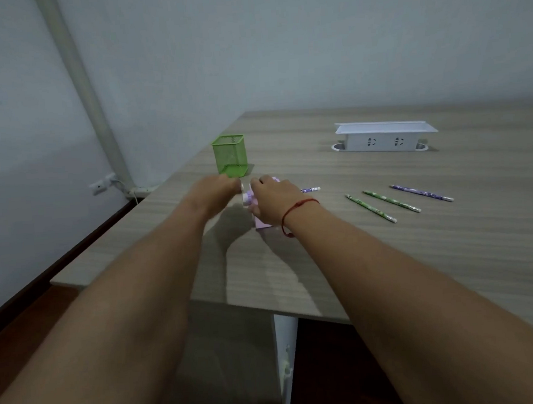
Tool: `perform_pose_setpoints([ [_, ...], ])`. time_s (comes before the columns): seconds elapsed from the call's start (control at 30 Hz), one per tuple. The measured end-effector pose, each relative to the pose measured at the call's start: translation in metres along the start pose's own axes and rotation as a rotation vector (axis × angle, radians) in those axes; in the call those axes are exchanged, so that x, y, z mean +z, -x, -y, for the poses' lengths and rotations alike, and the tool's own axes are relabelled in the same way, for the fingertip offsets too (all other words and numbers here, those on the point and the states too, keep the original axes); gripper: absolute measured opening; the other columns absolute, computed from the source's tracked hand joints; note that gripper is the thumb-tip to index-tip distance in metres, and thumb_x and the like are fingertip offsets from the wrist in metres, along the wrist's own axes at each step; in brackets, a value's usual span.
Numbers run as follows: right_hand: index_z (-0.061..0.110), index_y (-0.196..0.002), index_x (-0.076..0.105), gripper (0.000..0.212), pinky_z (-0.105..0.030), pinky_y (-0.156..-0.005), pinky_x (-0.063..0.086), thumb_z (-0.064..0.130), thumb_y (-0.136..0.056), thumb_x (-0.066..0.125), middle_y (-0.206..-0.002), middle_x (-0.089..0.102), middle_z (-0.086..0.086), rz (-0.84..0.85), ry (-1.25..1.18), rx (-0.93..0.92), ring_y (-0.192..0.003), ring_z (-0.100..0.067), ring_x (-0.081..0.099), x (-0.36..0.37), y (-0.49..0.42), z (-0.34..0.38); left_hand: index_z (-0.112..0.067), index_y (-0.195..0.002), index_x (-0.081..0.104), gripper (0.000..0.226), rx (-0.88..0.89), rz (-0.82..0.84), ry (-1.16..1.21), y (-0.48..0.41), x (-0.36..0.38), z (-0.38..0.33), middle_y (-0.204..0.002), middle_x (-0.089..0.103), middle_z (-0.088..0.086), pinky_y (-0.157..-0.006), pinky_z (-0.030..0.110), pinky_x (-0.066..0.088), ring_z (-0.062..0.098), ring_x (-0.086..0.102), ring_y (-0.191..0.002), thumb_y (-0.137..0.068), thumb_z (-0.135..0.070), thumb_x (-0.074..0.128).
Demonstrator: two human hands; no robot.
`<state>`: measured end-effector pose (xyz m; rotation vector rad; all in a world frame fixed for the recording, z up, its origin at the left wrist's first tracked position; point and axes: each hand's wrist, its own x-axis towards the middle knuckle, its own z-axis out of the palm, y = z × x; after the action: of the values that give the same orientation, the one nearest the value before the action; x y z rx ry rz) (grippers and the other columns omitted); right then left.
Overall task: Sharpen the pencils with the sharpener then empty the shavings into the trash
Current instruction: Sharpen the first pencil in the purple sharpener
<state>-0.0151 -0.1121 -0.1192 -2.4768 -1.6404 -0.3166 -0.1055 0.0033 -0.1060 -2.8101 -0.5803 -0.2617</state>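
Mid-sharpening, I'd say: right hand (274, 198) clamps the sharpener (262, 223), pencil (310, 189) jutting just beyond it. The left hand (216, 188) is blurred at the crank (246, 198), its grip unclear. Next comes steady turning.

The mesh cup (229, 156) is bright green, the sharpener (263, 222) pale pink and lilac. At its three o'clock lie two green-patterned pencils (371, 208) (391, 201) and a purple-patterned pencil (421, 193). The table (390, 255) is grey-brown wood-grain, the wrist string (291, 211) red.

Left hand (222, 186) motion-blurred, fingers unreadable. Right hand (274, 198) covers most of the pink sharpener (263, 223); only its lower corner shows. Purple pencil (310, 189): just the end visible past that hand. Table (422, 253) cut off at the right edge.
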Motion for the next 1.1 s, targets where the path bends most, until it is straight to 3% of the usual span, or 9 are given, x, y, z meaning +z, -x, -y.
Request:
perform_pose_setpoints([
  [0.27,0.006,-0.135,0.046,0.046,-0.04,-0.097,0.043,0.033,-0.098,0.047,-0.136,0.049,-0.016,0.056,0.026,0.022,-0.122,-0.033,0.052,-0.014,0.004,0.005,-0.005,-0.103,0.063,0.022,0.009,-0.129,0.001,0.013,-0.025,-0.012,-0.101,0.065,0.023,-0.075,0.041,0.051,0.04,0.063,-0.093,-0.093,-0.007,0.044],
  [0.4,0.008,-0.133,0.049,0.047,-0.04,-0.098,0.043,0.036,-0.095,0.052,-0.135,0.049,-0.016,0.064,-0.017,0.075,-0.122,-0.035,0.052,-0.016,0.007,0.008,-0.002,-0.099,0.065,0.019,-0.024,-0.151,0.069,0.041,-0.025,-0.025,-0.097,0.066,0.025,-0.07,0.042,0.046,0.042,0.063,-0.09,-0.095,-0.011,0.049],
  [0.6,0.006,-0.132,0.049,0.046,-0.041,-0.097,0.044,0.036,-0.097,0.048,-0.134,0.049,-0.016,0.067,-0.031,0.068,-0.12,-0.035,0.053,-0.018,0.012,0.012,0.003,-0.098,0.062,0.026,-0.14,-0.032,0.302,0.071,-0.001,-0.046,-0.092,0.064,0.023,-0.075,0.044,0.052,0.038,0.063,-0.085,-0.097,-0.014,0.043],
  [0.9,0.005,-0.131,0.048,0.044,-0.041,-0.098,0.043,0.031,-0.097,0.041,-0.135,0.051,-0.016,-0.001,-0.063,0.013,-0.121,-0.034,0.052,-0.005,0.006,0.004,-0.004,-0.106,0.066,0.033,-0.101,0.148,0.219,0.036,0.023,-0.026,-0.104,0.066,0.018,-0.085,0.039,0.049,0.032,0.063,-0.094,-0.099,-0.026,0.043],
  [1.1,0.007,-0.13,0.049,0.042,-0.039,-0.093,0.044,0.032,-0.096,0.044,-0.134,0.051,-0.013,-0.039,-0.067,-0.027,-0.117,-0.032,0.054,0.0,0.004,-0.003,-0.008,-0.101,0.066,0.022,-0.026,0.139,0.106,0.005,0.013,-0.004,-0.102,0.066,0.019,-0.077,0.037,0.048,0.034,0.063,-0.093,-0.092,-0.02,0.05],
])
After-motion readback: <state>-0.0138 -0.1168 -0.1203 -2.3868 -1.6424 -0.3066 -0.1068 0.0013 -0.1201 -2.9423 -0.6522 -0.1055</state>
